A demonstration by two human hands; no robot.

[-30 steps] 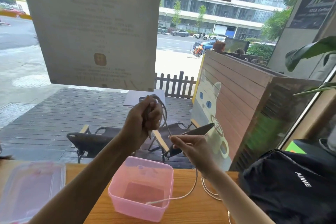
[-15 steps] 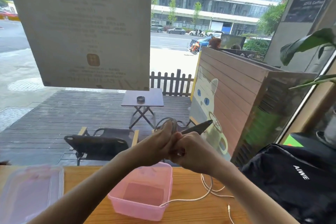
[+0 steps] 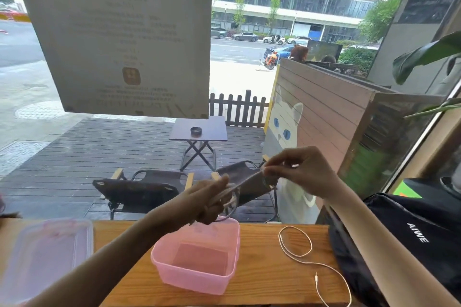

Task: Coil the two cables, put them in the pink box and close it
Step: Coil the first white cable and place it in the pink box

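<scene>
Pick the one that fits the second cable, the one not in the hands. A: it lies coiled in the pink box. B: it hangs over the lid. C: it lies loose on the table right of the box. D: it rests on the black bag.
C: the white cable lies loose on the wooden table, right of the empty pink box.

Centre frame: a pale cable (image 3: pixel 239 185), partly coiled, is held taut in the air above the pink box (image 3: pixel 197 274). Lower centre: the translucent box stands open and upright. Lower left: its clear lid (image 3: pixel 47 254) is laid flat. Lower right: a second white cable (image 3: pixel 299 257) lies loosely looped, uncoiled.
</scene>
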